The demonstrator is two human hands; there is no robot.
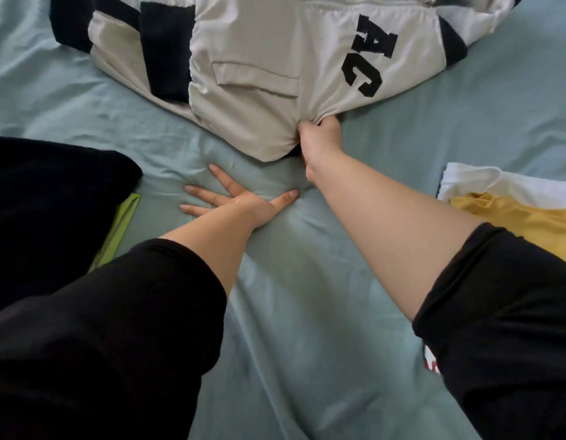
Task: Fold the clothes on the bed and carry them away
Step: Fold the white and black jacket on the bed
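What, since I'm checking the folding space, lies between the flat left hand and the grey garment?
Only bare, wrinkled teal bedsheet lies between the left hand and the grey garment; the head view shows it.

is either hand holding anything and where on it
The right hand grips the grey jacket by its near edge; the left hand lies flat on the sheet.

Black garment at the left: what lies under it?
A strip of green cloth pokes out from under the black garment, on the blue sheet. The rest of it is covered, so what it is cannot be told.
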